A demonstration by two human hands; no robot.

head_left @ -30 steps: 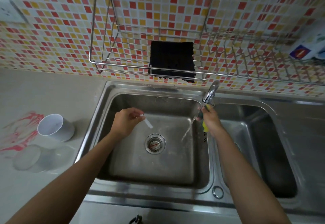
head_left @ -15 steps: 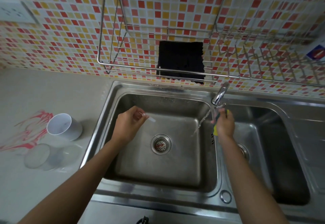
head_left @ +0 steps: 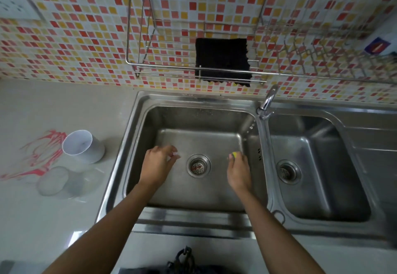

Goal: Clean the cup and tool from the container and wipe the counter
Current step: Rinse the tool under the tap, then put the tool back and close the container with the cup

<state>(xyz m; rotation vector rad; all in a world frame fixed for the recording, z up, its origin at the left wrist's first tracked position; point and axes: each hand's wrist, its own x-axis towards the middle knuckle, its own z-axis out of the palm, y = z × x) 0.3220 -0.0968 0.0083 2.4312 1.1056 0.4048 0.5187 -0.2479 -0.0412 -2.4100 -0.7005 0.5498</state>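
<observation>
My left hand (head_left: 158,165) hovers over the left sink basin (head_left: 199,190) and pinches a small clear tool (head_left: 176,155) at its fingertips; the tool is blurred. My right hand (head_left: 238,171) is over the same basin, right of the drain (head_left: 198,165), gripping a yellow sponge (head_left: 234,155) that mostly hides in the fist. A white cup (head_left: 82,148) lies tilted on the counter (head_left: 64,106) left of the sink. A clear container (head_left: 62,182) lies below it. Red stains (head_left: 43,153) mark the counter beside the cup.
The tap (head_left: 267,102) stands between the two basins, with a few drops falling from it. A wire rack (head_left: 193,67) on the tiled wall holds a black cloth (head_left: 223,60). The right basin (head_left: 318,172) holds nothing but its drain.
My right hand left the tap and dropped into the left basin with the sponge. The water stream shrank to drops. My left hand sank lower toward the drain.
</observation>
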